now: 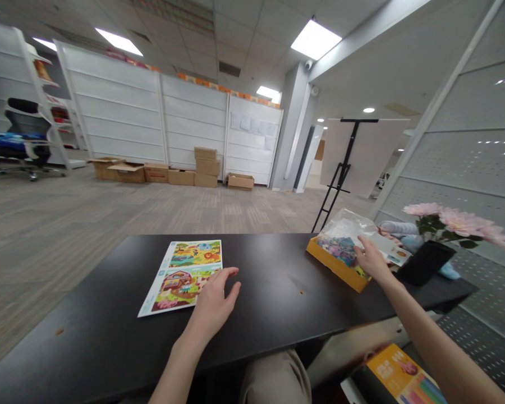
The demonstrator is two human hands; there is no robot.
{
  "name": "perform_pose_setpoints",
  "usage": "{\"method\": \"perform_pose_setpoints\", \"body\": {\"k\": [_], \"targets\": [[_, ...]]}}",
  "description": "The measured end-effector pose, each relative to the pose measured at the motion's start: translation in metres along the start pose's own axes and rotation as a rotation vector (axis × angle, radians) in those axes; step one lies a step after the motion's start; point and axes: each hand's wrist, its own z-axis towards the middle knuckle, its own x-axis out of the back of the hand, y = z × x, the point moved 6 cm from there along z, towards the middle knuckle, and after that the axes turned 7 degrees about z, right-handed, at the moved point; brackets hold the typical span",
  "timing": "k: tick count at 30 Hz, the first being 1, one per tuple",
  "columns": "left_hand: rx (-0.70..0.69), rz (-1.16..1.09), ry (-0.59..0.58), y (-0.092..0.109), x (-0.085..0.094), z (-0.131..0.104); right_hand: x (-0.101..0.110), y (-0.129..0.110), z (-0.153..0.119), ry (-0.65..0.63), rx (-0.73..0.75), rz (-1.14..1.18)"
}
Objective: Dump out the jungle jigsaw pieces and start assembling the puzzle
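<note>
On the left of the black table lies a flat sheet (pixel 185 258) with two colourful cartoon pictures, one of a lion and one of a red barn. My left hand (pixel 216 297) rests over its lower right edge, thumb and fingers apart, holding nothing. At the right, a yellow box (pixel 339 271) holds a clear plastic bag (pixel 339 247) of small multicoloured pieces. My right hand (pixel 371 259) reaches over the box's right side, beside the bag. Its fingertips are near the bag and a white card (pixel 393 251); whether they grip anything is unclear.
A black pot (pixel 427 262) with pink flowers (pixel 460 220) stands at the table's right end, near blue and grey cloth items. Below the table edge is an orange box (pixel 398 370). Beyond stand a black easel (pixel 340 177) and cardboard boxes (pixel 206 168).
</note>
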Motion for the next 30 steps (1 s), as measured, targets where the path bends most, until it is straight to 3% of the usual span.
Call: {"method": "perform_pose_setpoints", "body": {"k": [5,11,17,21,26,30], "targets": [[-0.052,0.248,0.043,-0.002,0.011,-0.004,0.016,-0.052,0.009,0.129,0.178,0.011],[0.100,0.560,-0.035,-0.018,0.011,-0.017,0.047,-0.108,0.022,0.174,0.307,-0.022],[0.109,0.599,-0.141,-0.021,0.003,-0.023,0.072,-0.149,0.026,0.140,0.378,0.051],[0.100,0.573,-0.167,-0.019,0.006,-0.024,0.055,-0.175,0.011,-0.001,0.371,0.247],[0.116,0.611,-0.185,-0.020,0.011,-0.027,0.007,-0.211,-0.026,-0.311,0.302,0.551],[0.136,0.619,-0.179,-0.021,0.014,-0.027,-0.024,-0.233,-0.051,-0.538,0.146,0.862]]}}
